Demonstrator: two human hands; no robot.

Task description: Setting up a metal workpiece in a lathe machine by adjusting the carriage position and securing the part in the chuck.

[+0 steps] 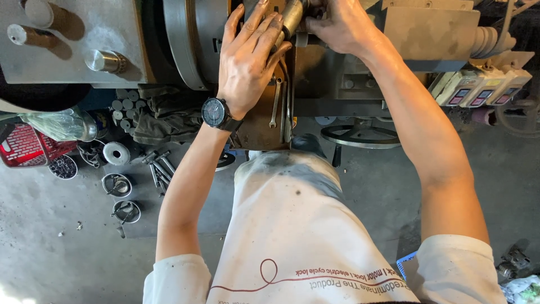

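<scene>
I look down over a metal lathe. My left hand (247,59), a dark watch on its wrist, lies with fingers spread against a brass-coloured cylindrical workpiece (292,16) next to the large round chuck (185,42). My right hand (334,23) reaches in from the right and closes its fingers around the same part near the tool post. What the right fingertips pinch is hidden. A slim spanner (274,104) lies on the carriage below my left hand.
Lathe handles (107,61) stick out at the upper left. On the floor to the left lie bolts (159,169), round metal parts (116,153), a red basket (25,147) and a rag (163,115). A handwheel (360,137) sits below the carriage; switch boxes (484,90) at right.
</scene>
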